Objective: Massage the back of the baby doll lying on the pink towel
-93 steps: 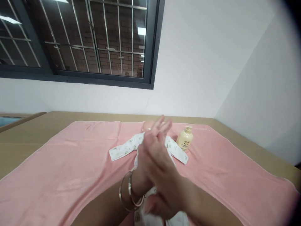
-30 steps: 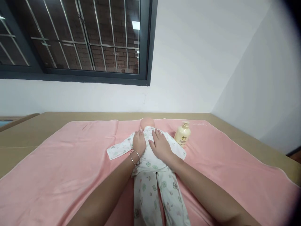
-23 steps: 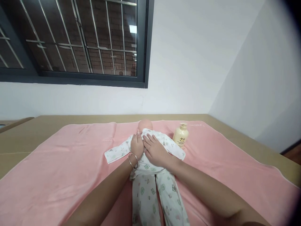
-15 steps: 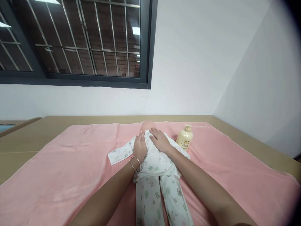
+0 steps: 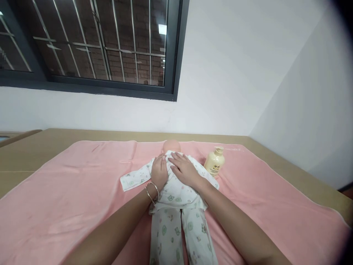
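Observation:
A baby doll (image 5: 171, 146) lies lengthwise before me, its bald head at the far end. It wears a white long-sleeved top (image 5: 179, 193) and matching trousers (image 5: 168, 232), both printed with small green figures. My left hand (image 5: 159, 171) lies on the left side of the doll's upper body, fingers stretched out and pointing away from me. Two thin bangles circle that wrist. Flat on the upper body, just right of it, rests my right hand (image 5: 184, 169) with its fingers spread. Neither hand grips anything. The doll's face cannot be seen.
Beneath the doll is a pink cloth (image 5: 82, 198) on a tan padded surface (image 5: 24, 158). A cream pump bottle (image 5: 215, 162) stands right of the doll's shoulder, close to its sleeve. Behind are a white wall (image 5: 220, 92) and a barred window (image 5: 110, 48).
The whole view has shifted slightly, so the doll sits a little further left. My right hand has slid a little toward my left hand across the upper body. The bottle stays in place.

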A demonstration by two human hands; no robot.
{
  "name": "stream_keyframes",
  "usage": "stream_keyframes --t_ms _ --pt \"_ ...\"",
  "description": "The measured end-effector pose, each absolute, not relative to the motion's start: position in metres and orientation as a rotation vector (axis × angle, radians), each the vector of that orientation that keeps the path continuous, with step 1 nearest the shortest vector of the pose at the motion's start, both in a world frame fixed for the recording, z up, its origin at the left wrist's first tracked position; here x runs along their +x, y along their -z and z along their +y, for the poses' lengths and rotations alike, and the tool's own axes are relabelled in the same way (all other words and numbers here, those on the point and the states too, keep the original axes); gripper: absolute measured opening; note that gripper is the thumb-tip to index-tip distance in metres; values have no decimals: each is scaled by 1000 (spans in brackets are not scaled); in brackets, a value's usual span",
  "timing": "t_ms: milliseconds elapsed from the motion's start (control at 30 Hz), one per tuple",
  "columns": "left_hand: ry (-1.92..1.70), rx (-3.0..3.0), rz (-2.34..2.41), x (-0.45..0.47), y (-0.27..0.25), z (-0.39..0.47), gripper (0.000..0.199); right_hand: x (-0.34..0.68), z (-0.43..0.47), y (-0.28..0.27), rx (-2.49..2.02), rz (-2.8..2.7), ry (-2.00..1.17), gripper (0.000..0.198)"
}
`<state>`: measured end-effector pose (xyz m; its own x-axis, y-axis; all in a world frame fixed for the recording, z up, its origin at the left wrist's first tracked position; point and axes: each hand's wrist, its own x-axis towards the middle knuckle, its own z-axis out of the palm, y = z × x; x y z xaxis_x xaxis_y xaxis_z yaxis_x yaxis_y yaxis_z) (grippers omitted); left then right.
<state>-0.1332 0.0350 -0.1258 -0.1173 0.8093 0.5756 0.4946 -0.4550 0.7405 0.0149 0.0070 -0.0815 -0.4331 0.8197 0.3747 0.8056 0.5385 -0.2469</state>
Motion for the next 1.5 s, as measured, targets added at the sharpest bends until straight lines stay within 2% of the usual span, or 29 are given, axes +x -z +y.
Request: stream_keyframes --t_ms 267,467,600,767,967,1267,1500 --pt "-1413 2136 1585 -136 118 38 35 17 0 67 -1893 -1994 160 60" --pt "-1337 2275 1563 -134 108 33 37 14 5 76 -1456 -2088 77 36" --pt "-1304 2204 1537 -130 111 30 40 15 7 81 -1619 -1995 -22 42" --pt "-1170 2266 1664 -130 113 24 49 13 2 83 -1818 -1962 60 56" --pt "-1117 2322 1721 -134 108 25 46 24 17 89 -1622 -2074 42 48" --pt "-1048 2417 1597 -143 109 43 42 33 30 100 -1373 -2194 86 47" --pt "-1065 2613 1660 -132 98 20 31 11 2 88 -1703 -2088 296 46"
